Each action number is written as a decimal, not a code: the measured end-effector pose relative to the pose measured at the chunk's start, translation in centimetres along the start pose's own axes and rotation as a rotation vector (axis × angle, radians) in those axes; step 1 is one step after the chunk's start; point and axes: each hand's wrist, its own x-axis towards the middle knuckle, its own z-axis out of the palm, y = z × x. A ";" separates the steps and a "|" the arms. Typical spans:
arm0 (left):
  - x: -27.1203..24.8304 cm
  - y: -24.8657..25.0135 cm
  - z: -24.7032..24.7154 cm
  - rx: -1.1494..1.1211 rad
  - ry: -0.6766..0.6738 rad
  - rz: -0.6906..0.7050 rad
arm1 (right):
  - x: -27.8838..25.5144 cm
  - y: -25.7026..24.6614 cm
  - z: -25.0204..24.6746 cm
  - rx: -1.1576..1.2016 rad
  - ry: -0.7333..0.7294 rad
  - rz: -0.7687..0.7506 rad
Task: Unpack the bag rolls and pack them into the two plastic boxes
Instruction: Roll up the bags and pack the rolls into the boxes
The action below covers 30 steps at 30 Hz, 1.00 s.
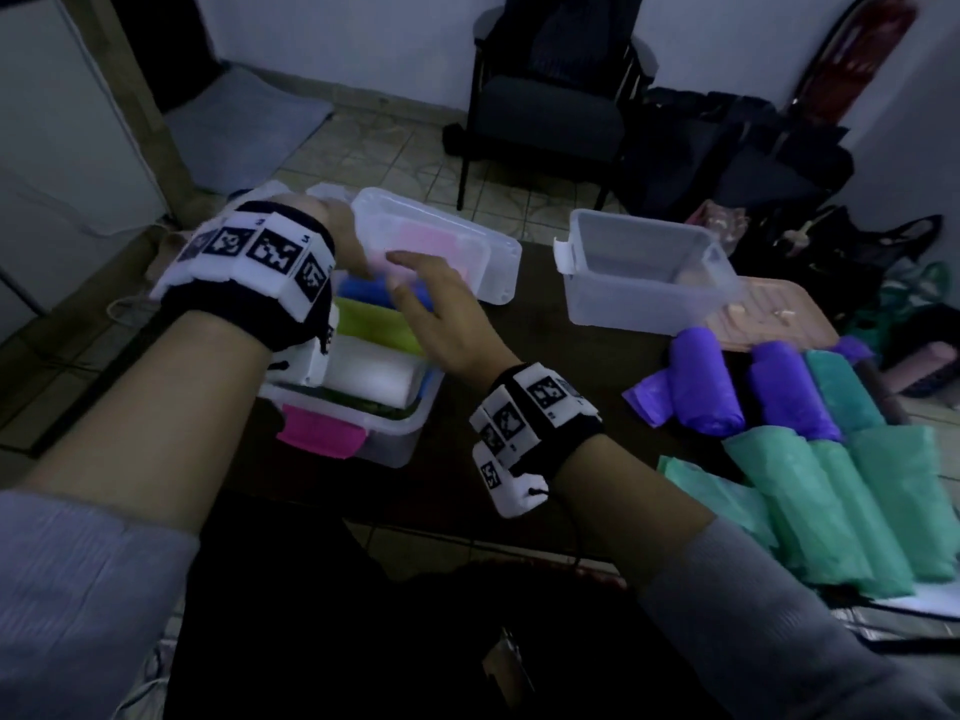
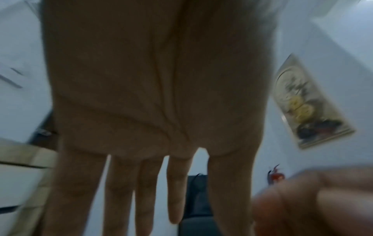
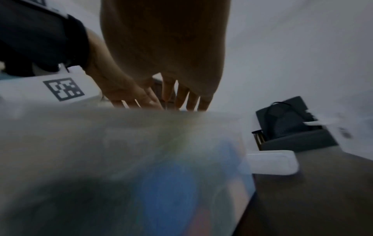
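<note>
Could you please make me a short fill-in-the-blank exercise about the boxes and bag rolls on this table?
1. The plastic box on the right has ____ rolls in it.
2. The rolls lying nearest the right edge of the table are green and ____.
3. Both hands reach over the box on the ____ side.
4. The roll hanging over that box's near wall is ____.

Missing words: no; purple; left; pink

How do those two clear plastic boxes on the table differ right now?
The left box is packed with coloured rolls; the right box looks nearly empty. Both hands, left hand and right hand, work over the left box; nobody touches the right box. Both are clear plastic.
</note>
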 end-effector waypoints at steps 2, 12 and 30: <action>-0.7 3.1 -1.4 -0.090 0.048 0.097 | -1.2 0.9 -2.7 -0.001 0.106 0.070; -3.6 23.8 8.4 -0.130 -0.241 0.501 | -9.2 11.6 -24.6 -0.438 0.482 0.749; -4.4 29.3 15.8 -0.054 -0.349 0.440 | -18.8 19.8 -29.6 -0.763 0.190 1.150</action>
